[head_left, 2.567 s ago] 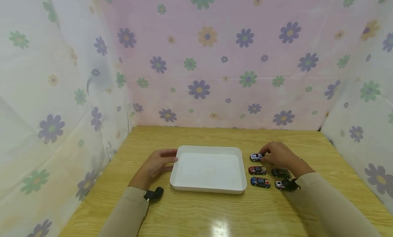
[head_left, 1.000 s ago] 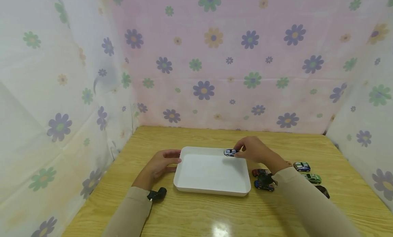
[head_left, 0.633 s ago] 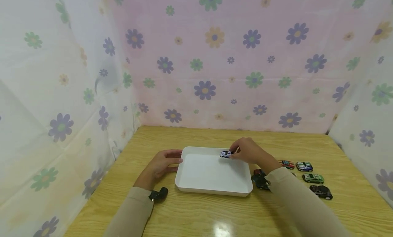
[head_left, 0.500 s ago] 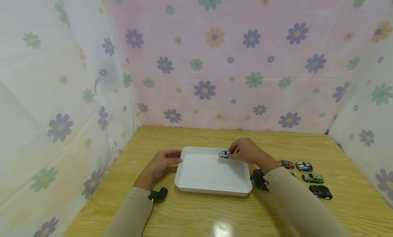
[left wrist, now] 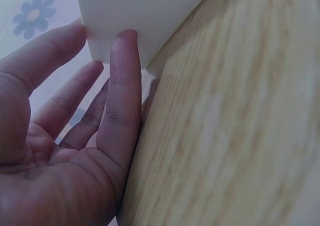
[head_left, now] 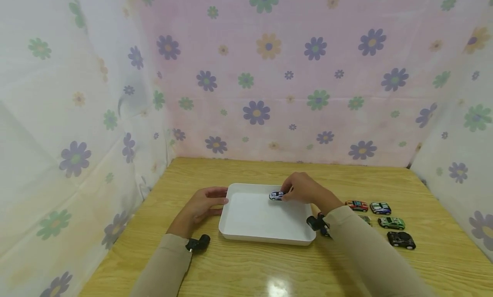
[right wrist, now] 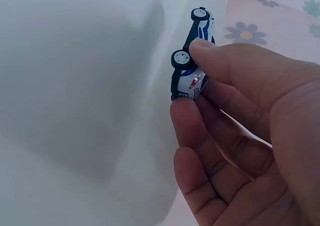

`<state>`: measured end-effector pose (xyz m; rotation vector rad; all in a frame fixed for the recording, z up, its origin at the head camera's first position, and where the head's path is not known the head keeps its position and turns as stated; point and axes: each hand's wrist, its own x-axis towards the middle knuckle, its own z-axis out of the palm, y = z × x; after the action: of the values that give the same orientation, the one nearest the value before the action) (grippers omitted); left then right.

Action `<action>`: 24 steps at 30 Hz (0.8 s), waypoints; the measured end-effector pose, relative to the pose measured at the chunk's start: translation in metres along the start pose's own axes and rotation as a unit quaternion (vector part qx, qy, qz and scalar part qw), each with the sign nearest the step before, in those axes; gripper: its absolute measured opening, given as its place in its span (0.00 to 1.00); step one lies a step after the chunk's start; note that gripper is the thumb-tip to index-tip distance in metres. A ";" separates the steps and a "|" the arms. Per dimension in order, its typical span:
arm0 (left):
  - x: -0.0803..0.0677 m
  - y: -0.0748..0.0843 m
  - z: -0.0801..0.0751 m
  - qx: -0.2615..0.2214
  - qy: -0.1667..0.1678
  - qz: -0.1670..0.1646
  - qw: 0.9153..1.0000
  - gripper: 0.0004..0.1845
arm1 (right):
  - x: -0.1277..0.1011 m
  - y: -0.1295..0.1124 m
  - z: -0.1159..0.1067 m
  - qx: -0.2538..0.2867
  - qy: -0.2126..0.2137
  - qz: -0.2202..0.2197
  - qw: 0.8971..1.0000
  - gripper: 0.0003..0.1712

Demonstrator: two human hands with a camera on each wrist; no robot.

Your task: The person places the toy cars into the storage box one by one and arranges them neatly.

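My right hand [head_left: 303,189] pinches a white and blue toy car [head_left: 276,196] between thumb and fingers, over the far right part of a white tray [head_left: 265,239]. The right wrist view shows the car [right wrist: 192,60] with its wheels facing the tray's inside and the thumb on its side. At the tray's left side, my left hand [head_left: 202,205] rests with fairly straight fingers. In the left wrist view, its fingertips [left wrist: 125,48] touch the outer wall of the tray [left wrist: 145,15].
Right of the tray stand more toy cars: a red one [head_left: 357,206], a white, blue and green one [head_left: 381,208], a green one [head_left: 391,223] and a black one [head_left: 402,240]. Others are partly hidden by the right forearm. Flowered cloth [head_left: 231,130] encloses the wooden table [head_left: 239,271].
My right hand has taken the white and blue car from the table on the right and carried it left over the tray, lately a little farther left. The left hand stays at the tray.
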<state>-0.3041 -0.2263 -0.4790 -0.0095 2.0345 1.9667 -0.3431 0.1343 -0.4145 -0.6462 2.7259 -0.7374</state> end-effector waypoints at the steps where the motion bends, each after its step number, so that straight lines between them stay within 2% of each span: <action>1: 0.001 0.000 0.000 0.000 -0.001 0.002 1.000 0.31 | 0.002 -0.001 0.002 0.001 0.000 0.001 1.000 0.05; 13: 0.000 -0.001 0.001 -0.010 0.002 -0.001 1.000 0.32 | 0.013 -0.014 0.021 -0.014 0.017 0.020 1.000 0.05; 24: 0.001 -0.001 0.001 -0.013 0.000 0.003 1.000 0.31 | 0.022 -0.029 0.034 -0.020 0.016 0.016 1.000 0.05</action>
<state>-0.3049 -0.2251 -0.4800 -0.0089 2.0120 1.9970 -0.3408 0.0870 -0.4307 -0.6044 2.7798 -0.6929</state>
